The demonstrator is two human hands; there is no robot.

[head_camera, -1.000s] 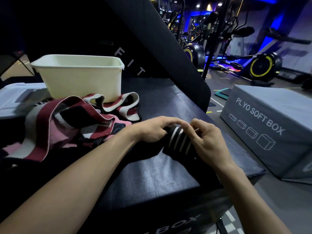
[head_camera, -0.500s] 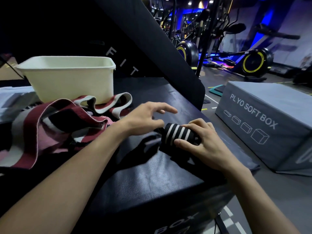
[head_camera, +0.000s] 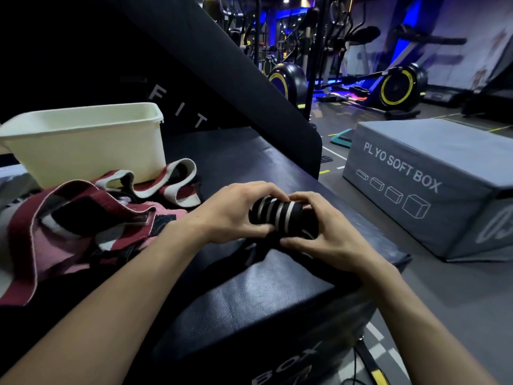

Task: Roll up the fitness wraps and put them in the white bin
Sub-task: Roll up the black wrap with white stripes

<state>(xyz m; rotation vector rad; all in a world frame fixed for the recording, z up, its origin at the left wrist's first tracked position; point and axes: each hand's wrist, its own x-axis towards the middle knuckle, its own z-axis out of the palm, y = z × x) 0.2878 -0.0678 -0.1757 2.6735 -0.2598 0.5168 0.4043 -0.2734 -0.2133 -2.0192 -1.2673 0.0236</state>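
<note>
A black fitness wrap with white stripes (head_camera: pixel 280 213) is rolled into a thick cylinder on the dark box top (head_camera: pixel 249 295). My left hand (head_camera: pixel 233 215) grips its left end, fingers curled over the top. My right hand (head_camera: pixel 322 232) holds its right end, thumb under the roll and fingers behind it. A loose black tail of the wrap lies under the roll. The white bin (head_camera: pixel 83 145) stands at the back left. A heap of unrolled maroon, pink and white wraps (head_camera: pixel 91 218) lies in front of the bin, left of my hands.
The box top ends in a drop just right of my hands. A grey box marked PLYO SOFT BOX (head_camera: pixel 433 184) stands on the floor to the right. A black slanted pad (head_camera: pixel 222 70) rises behind the surface. Exercise bikes (head_camera: pixel 397 84) stand far back.
My left hand, lifted with fingers spread half a second ago, has come back down onto the roll's left end. The roll now sits higher between both hands.
</note>
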